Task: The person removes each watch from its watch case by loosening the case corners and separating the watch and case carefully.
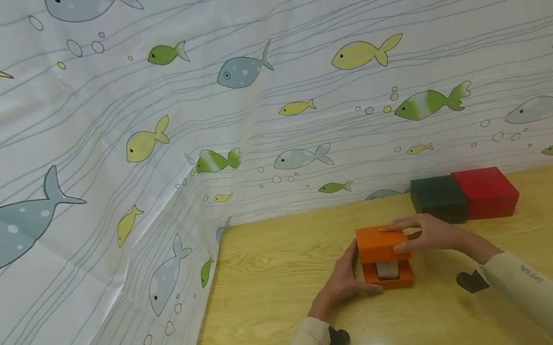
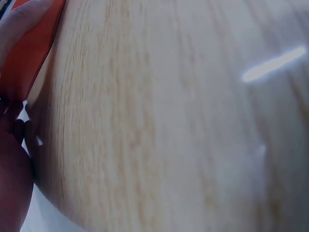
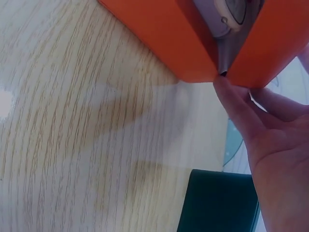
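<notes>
An orange watch box (image 1: 374, 247) sits on the wooden table with its lid partly raised, the gap facing me. A pale cushion (image 1: 388, 270) shows inside; in the right wrist view a watch (image 3: 235, 10) lies on it. My left hand (image 1: 343, 282) grips the box at its left side, thumb at the base's front edge. My right hand (image 1: 433, 233) holds the lid from the right, thumb on the front and fingers over the top. The right wrist view has a fingertip right where lid and base meet. The left wrist view catches only an orange corner.
Behind the right hand, a dark green box (image 1: 438, 201) and a red box (image 1: 489, 193) stand side by side at the table's back edge. A fish-patterned sheet (image 1: 247, 112) hangs behind and left of the table (image 1: 269, 268).
</notes>
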A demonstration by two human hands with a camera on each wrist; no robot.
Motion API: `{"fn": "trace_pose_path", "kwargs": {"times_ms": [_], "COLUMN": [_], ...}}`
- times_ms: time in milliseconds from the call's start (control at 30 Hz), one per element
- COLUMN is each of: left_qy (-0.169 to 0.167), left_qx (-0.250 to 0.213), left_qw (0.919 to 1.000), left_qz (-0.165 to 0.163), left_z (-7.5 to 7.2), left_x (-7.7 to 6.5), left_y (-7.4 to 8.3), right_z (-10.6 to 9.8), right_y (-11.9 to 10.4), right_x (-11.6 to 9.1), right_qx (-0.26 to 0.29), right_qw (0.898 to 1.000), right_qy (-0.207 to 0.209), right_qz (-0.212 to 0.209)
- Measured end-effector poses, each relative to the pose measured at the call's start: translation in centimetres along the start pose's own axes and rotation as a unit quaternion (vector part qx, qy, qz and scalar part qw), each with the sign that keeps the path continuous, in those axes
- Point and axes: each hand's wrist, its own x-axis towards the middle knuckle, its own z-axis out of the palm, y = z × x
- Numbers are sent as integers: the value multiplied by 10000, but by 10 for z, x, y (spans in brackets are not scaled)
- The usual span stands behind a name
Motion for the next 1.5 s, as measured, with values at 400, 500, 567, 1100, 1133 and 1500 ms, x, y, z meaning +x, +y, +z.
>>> {"fn": "trace_pose_path", "kwargs": {"times_ms": [400,500,567,1100,1133,1500], "left_qy": [47,95,143,258,251,303], "left_qx": [-55,2,51,157,177,170], "left_qw": [9999,9999,9998,9988,9986,9983], "left_qz": [-74,-97,-89,-390,-437,-464], "left_z": [2,2,2,7,8,10], "left_x": [-2,-1,-1,-3,-4,-1], "left_y": [0,1,1,2,2,2], "right_z": [-1,-1,-1,4,5,12], "right_y": [0,1,1,-9,-9,-11], "right_x": [5,7,8,9,10,16], "right_qx": [-218,-218,-196,365,400,164], "right_qw": [9996,9993,9992,9985,9982,9935], "right_qy": [145,168,194,365,383,878], "right_qz": [143,246,275,184,208,700]}}
